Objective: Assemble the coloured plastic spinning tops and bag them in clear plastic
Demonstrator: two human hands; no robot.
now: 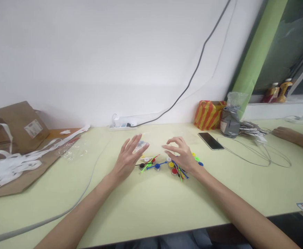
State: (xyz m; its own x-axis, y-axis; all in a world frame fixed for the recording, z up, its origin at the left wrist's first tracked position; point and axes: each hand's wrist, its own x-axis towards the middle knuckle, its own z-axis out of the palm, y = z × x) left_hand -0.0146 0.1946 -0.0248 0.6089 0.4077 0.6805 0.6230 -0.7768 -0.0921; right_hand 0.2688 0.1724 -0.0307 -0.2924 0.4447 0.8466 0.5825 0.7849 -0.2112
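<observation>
Coloured discs (157,167) and thin sticks (145,168) lie in two small heaps near the middle of our pale green table (146,211). One heap is just beside our left hand (128,156). The other is under and around our right hand (183,154), where we can see yellow, red, green and blue discs. Our left fingers are loose and stretched out, with the thumb held apart. Our right fingers are loose too, but bent, with a gap between thumb and pointing finger. A phone (211,141) lies farther right, and a stripy bag (205,116) stands behind it.
</observation>
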